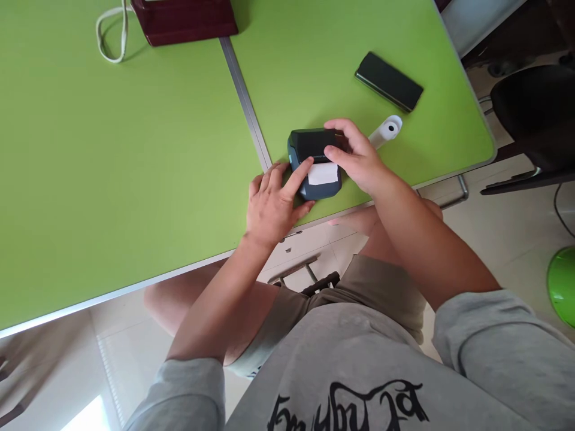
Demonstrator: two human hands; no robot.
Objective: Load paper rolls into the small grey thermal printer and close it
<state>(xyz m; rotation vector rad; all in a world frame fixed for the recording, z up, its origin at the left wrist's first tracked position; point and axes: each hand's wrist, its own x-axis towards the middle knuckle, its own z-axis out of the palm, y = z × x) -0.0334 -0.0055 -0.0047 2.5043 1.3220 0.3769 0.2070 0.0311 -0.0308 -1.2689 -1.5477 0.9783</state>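
A small dark receipt printer [317,143] lies on the green table near its front edge. A short strip of white paper [322,174] sticks out of its slot. My left hand [274,206] holds the printer's left side, index finger on the top beside the paper and thumb at the front corner. From the right, my right hand [357,152] grips the printer's black lid, thumb on top and fingers along the far right side. Just beyond that hand lies a white paper roll [386,130], its hollow core facing right and its other end partly hidden.
A black phone-like slab [389,82] lies farther back on the green table [135,179]. A dark red box-like object [186,21] with a white cord [123,36] stands at the far edge. A metal seam crosses the tabletop. At right are a black chair [534,114] and a green stool [563,284].
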